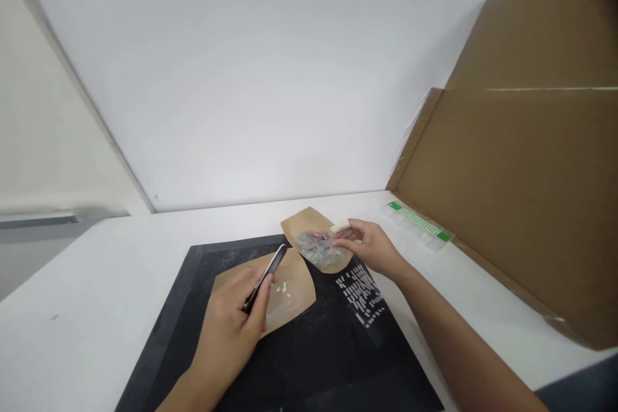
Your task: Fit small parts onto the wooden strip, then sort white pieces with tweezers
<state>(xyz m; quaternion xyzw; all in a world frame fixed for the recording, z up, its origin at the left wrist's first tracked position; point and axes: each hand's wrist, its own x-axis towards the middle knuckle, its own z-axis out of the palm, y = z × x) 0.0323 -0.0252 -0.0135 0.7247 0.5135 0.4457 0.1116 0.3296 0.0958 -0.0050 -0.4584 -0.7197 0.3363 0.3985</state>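
"Filling the lower view was the white desk point(72, 290); what stood at its right edge?"

"A tall brown cardboard panel point(531, 193). Well inside the desk's edges lay a black mat point(328, 360)."

"And on that?"

"A near paper point(304, 277), brown, toward the mat's back edge. The left hand point(226, 315) was over its left part, fingers curled and pinching a slim tool."

"The right hand point(374, 248)?"

"Half curled, reaching over a far paper point(302, 220) that overlapped the mat's back right corner. Its fingertips were at a heap of clear pieces point(321, 254) there; I couldn't tell whether they pinched any."

"Anything smaller?"

"A clear strip point(420, 225) with green bands, near the panel's foot; then the slim tool point(273, 267), dark with a pale tip, tilted upward. Pale chips point(357, 293) lay in rows near the mat's right edge, and a few white bits point(284, 288) were scattered on the near paper."
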